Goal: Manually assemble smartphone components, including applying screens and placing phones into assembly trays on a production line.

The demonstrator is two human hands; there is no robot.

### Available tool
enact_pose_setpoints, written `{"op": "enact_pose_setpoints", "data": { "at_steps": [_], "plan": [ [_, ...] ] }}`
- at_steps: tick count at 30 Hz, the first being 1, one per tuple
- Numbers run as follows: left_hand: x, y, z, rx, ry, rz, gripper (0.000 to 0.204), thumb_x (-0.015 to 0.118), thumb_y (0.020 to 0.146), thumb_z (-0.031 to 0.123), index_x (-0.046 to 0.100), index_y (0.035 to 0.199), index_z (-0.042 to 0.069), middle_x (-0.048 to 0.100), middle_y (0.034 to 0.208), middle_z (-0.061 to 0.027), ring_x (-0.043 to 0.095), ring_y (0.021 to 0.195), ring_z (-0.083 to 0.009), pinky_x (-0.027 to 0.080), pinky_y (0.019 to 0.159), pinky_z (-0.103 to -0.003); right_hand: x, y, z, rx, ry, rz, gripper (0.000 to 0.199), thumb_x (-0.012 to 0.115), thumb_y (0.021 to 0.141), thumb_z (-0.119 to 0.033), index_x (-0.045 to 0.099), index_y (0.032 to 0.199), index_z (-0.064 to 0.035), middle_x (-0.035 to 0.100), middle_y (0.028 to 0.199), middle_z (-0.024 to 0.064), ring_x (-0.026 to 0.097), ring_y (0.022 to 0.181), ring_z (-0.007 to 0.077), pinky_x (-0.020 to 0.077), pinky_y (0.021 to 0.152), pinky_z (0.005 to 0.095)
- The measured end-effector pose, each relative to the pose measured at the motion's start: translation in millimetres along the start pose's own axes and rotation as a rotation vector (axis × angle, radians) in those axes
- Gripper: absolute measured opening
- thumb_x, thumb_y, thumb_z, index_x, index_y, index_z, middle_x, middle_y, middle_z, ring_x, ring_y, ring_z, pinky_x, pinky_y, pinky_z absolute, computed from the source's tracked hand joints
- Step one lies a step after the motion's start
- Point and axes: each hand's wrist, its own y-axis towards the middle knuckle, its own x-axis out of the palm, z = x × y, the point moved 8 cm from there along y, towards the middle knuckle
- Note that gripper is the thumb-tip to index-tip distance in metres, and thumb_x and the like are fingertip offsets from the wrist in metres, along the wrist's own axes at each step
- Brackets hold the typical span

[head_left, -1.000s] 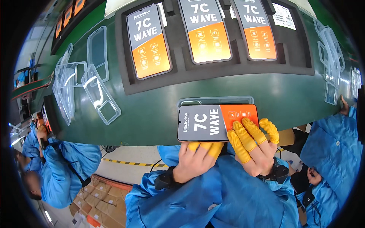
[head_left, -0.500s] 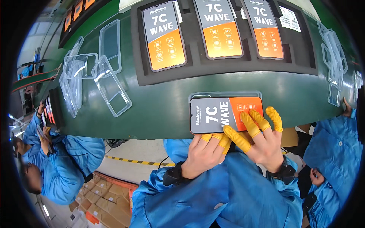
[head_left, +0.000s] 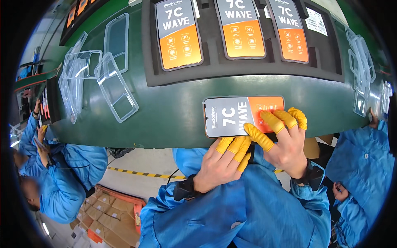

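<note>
A smartphone with a grey and orange printed film lies sideways near the table's front edge. A thin rim of clear phone case shows along its far and left edges; whether it is fully seated cannot be told. My right hand presses on the orange end, its fingers curled over the phone in yellow finger cots. At the near long edge, my left hand has its yellow-covered fingers close together against the phone, with some fingertips partly hidden beneath it.
Beyond the phone sits a dark foam tray with three similar smartphones. Loose clear phone cases lie at left, with more clear cases at right. A co-worker is at far left and another blue-sleeved person at right.
The phone has moved slightly away from me, over the clear case that showed behind it, so only a thin rim appears. Both hands stay at the phone, and the view has shifted slightly.
</note>
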Motion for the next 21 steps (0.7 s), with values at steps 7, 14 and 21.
{"op": "enact_pose_setpoints", "data": {
  "at_steps": [7,14,21],
  "plan": [
    [-4.7,2.1,1.2,-0.032,0.019,-0.077,0.042,0.072,0.077,0.018,0.069,0.115,0.0,0.064,0.122,-0.0163,0.062,0.113,-0.0339,0.05,0.096,-0.044,6.8,-1.3,0.5,0.111,-0.009,0.036,0.045,0.063,0.066,-0.022,0.079,0.107,-0.0243,0.062,0.118,0.0078,0.057,0.104,0.0273,0.0392,0.094,0.0458],
    [-54.5,-19.7,24.1,0.078,-0.094,-0.104,0.027,0.07,0.079,0.012,0.074,0.105,0.003,0.071,0.11,-0.0118,0.067,0.109,-0.0295,0.05,0.097,-0.042,8.5,-3.4,5.7,0.119,-0.055,0.017,0.049,0.064,0.068,-0.019,0.076,0.115,-0.0225,0.06,0.124,0.0107,0.055,0.111,0.0308,0.0372,0.097,0.048],
    [-47.1,84.0,-33.9,-0.021,0.047,-0.054,0.036,0.073,0.08,0.009,0.07,0.116,0.006,0.065,0.123,-0.0103,0.059,0.117,-0.0323,0.046,0.093,-0.043,5.1,-4.7,-6.9,0.162,-0.02,0.016,0.047,0.062,0.071,-0.018,0.074,0.116,-0.0163,0.058,0.127,0.0161,0.054,0.115,0.0339,0.0366,0.099,0.0518]
  ]
}}
